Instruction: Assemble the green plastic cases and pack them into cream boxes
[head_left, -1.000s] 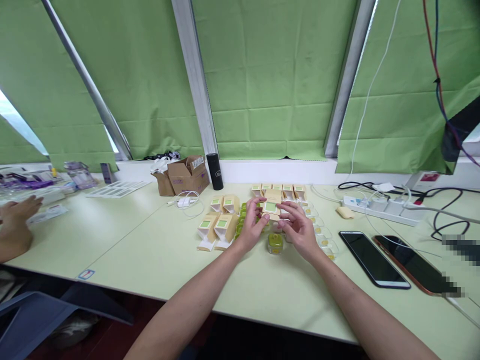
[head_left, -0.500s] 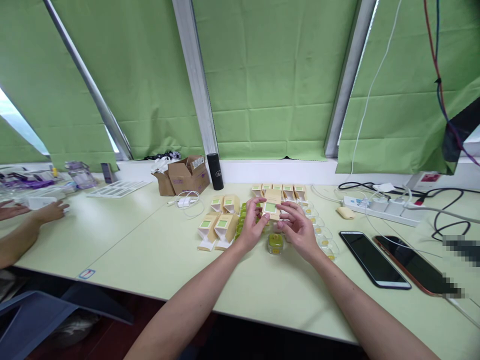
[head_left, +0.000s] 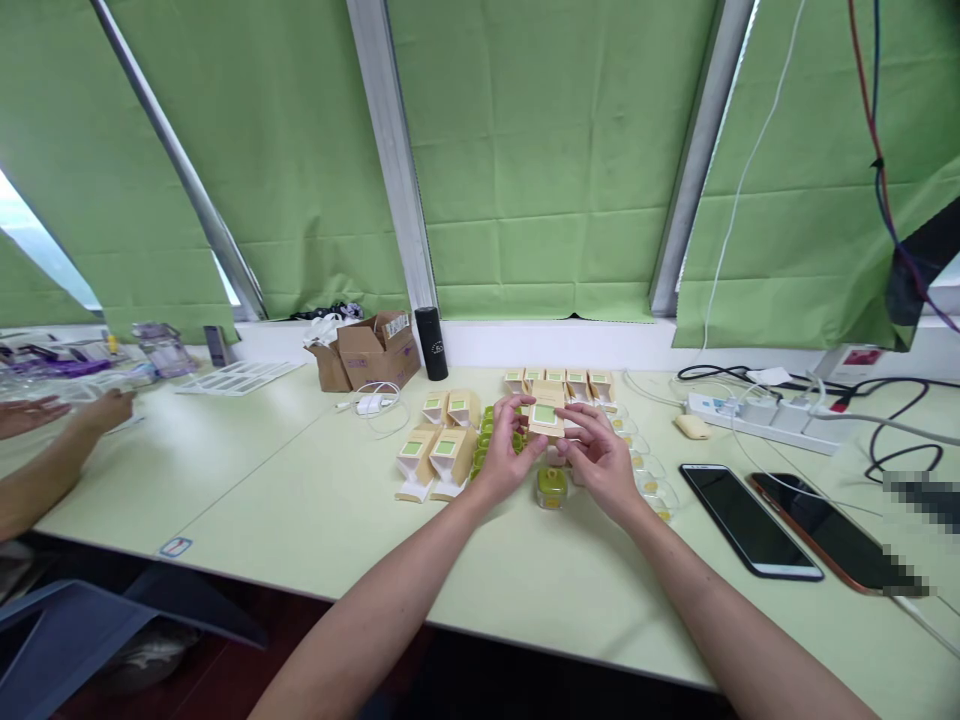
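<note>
A small tan cardboard box (head_left: 545,412) with a green square on its face is held between my two hands above the table. My left hand (head_left: 510,445) grips its left side, and the fingers of my right hand (head_left: 596,450) close on its right side. Just below sits a small clear container with a green lid (head_left: 552,487). Several similar green-lidded pieces (head_left: 484,445) stand in a column behind my left hand. Clear containers with yellow spots (head_left: 651,480) line up to the right of my right hand, which partly covers them.
Tan boxes with open flaps (head_left: 451,455) stand at left, and more boxes (head_left: 577,383) form a row behind. Two phones (head_left: 750,520) and a power strip (head_left: 780,425) with cables lie at right. A carton (head_left: 379,350) and black bottle (head_left: 430,343) stand behind. Another person's hands (head_left: 105,412) are far left.
The box in my hands has tilted and shifted slightly, and my left thumb has moved down to its lower edge. At far left, the other person's hand has changed its pose.
</note>
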